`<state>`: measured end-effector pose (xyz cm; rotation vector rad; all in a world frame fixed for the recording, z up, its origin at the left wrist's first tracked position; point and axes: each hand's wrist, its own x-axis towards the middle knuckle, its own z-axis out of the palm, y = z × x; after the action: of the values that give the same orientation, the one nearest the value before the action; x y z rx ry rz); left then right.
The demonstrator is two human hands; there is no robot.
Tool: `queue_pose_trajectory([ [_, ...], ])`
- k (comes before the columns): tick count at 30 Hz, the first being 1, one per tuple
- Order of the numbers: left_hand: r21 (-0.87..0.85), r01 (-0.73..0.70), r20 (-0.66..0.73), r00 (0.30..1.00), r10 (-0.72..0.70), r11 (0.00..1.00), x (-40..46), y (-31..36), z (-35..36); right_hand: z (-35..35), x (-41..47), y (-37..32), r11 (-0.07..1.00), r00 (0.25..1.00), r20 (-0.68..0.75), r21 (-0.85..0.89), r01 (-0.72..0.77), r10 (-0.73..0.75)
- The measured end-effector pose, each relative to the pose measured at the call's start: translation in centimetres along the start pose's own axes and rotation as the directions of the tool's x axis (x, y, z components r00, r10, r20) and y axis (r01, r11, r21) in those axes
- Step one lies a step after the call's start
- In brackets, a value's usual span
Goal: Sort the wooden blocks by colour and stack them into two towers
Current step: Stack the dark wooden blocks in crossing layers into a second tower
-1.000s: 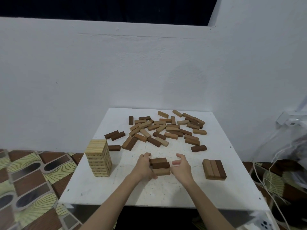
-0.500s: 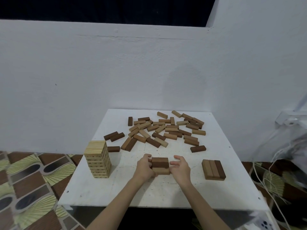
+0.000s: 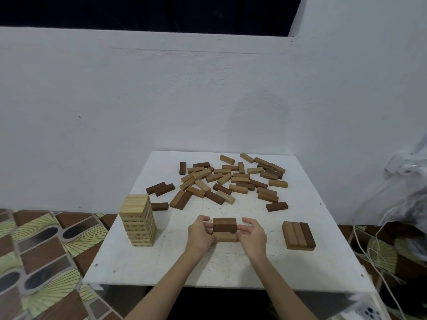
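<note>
white table (image 3: 231, 269); left hand (image 3: 200, 234), right hand (image 3: 251, 234) cup dark stack (image 3: 224, 229).

We see a white table (image 3: 231, 269) set against a plain white wall (image 3: 115, 112), with a dark opening (image 3: 147, 12) above the wall's top edge. Patterned floor tiles (image 3: 46, 262) in brown and pale green lie to the left, and white cables (image 3: 379, 239) trail at the right.
</note>
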<state>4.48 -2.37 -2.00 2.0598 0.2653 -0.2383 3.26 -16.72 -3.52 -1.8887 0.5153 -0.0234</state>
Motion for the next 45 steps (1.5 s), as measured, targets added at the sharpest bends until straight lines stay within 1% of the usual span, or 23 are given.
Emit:
queue_pose_trajectory([
  [6,-0.020,0.001,-0.006,1.000,-0.001,1.000,0.0,-0.1,0.0,-0.1,-0.2,0.0,1.000,1.000,-0.019,0.025,-0.001,0.001],
  [14,-0.043,-0.011,-0.025,1.000,0.010,0.999,-0.1,-0.3,0.0,-0.2,-0.2,0.0,0.999,1.000,0.001,0.037,0.003,-0.003],
  [20,-0.045,-0.027,-0.002,1.000,0.027,0.999,-0.2,0.1,0.0,0.0,-0.2,-0.1,0.999,1.000,0.003,0.037,-0.005,0.005],
  [28,-0.047,-0.029,0.005,1.000,0.030,0.998,-0.1,0.1,-0.1,0.0,-0.1,-0.5,1.000,1.000,0.024,0.006,0.005,-0.006],
  [34,-0.048,-0.006,-0.002,1.000,0.006,0.999,-0.2,0.3,-0.1,0.0,-0.1,-0.6,1.000,1.000,0.009,-0.014,0.005,-0.005],
  [45,-0.028,-0.003,0.033,0.999,0.004,1.000,0.0,0.8,-0.2,-0.1,0.0,-0.9,0.997,0.999,0.023,-0.072,0.033,-0.031],
])
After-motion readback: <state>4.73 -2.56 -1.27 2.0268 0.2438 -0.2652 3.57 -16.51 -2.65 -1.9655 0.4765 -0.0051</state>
